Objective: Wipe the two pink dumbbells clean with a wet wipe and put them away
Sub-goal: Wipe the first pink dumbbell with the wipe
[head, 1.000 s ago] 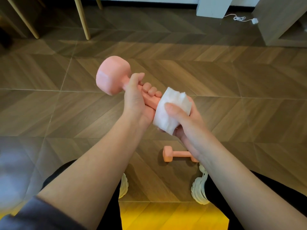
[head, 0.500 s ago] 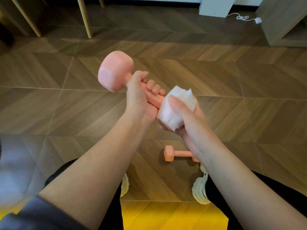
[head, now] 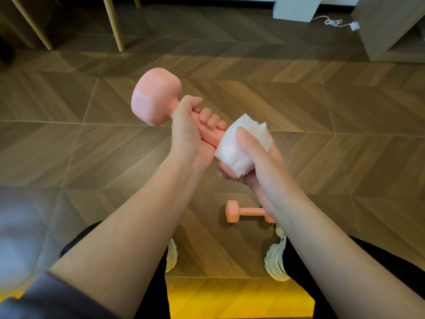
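Observation:
I hold a pink dumbbell (head: 156,97) in the air above the floor, tilted with its far head up and to the left. My left hand (head: 190,132) is closed around its handle. My right hand (head: 257,162) presses a white wet wipe (head: 236,146) around the near head, which is mostly hidden under the wipe. A second pink dumbbell (head: 243,211) lies on the wooden floor below my right wrist, which covers its right end.
My two feet in light shoes (head: 276,256) rest on the floor below the lying dumbbell. Wooden furniture legs (head: 113,24) stand at the back left. A white block (head: 296,8), a white cable (head: 333,21) and a grey cabinet (head: 386,26) are at the back right.
The held dumbbell has tilted a little, its far head rising, and my right hand has turned the wipe around the near head. The floor dumbbell has not moved.

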`<move>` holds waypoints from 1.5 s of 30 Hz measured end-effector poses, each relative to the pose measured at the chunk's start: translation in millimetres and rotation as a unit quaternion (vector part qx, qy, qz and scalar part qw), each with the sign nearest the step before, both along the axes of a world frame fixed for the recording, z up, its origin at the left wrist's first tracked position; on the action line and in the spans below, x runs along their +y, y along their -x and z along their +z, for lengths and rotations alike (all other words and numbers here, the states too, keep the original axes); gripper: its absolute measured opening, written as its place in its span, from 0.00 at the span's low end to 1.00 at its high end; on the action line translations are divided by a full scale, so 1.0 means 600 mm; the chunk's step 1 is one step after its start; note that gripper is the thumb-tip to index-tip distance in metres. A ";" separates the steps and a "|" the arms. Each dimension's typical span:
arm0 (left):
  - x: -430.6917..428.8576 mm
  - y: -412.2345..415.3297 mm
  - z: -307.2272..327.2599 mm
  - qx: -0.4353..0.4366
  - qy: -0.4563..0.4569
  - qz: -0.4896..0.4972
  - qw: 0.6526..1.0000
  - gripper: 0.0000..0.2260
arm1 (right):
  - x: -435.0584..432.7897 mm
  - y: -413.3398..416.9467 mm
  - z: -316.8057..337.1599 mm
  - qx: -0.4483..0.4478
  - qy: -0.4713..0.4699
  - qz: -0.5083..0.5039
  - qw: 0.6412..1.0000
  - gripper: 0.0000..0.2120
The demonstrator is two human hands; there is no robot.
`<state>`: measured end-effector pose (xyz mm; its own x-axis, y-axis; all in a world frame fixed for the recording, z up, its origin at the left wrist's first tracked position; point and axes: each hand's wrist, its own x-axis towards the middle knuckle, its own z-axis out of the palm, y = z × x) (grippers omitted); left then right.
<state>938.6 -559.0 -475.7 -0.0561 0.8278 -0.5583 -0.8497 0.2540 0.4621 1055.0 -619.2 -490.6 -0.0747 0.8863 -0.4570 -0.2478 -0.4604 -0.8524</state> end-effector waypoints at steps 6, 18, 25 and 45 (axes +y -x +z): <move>0.002 0.010 0.002 -0.024 0.005 0.023 0.999 0.14 | 0.002 -0.025 -0.005 0.050 -0.038 0.096 0.993 0.27; 0.001 0.009 0.000 -0.020 -0.009 0.010 1.000 0.14 | -0.001 -0.025 0.003 0.080 0.012 0.043 0.996 0.29; -0.004 0.009 0.006 -0.007 -0.045 0.012 0.999 0.13 | -0.001 -0.031 -0.007 0.186 0.041 0.106 0.976 0.31; -0.006 0.015 0.004 -0.017 -0.014 0.016 1.000 0.13 | -0.005 -0.007 -0.004 -0.003 -0.045 0.071 0.996 0.27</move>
<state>929.7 -562.7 -473.2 -0.0641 0.8407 -0.5377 -0.8729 0.2139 0.4384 1059.4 -622.1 -493.1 -0.1993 0.9045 -0.3770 -0.1798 -0.4120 -0.8933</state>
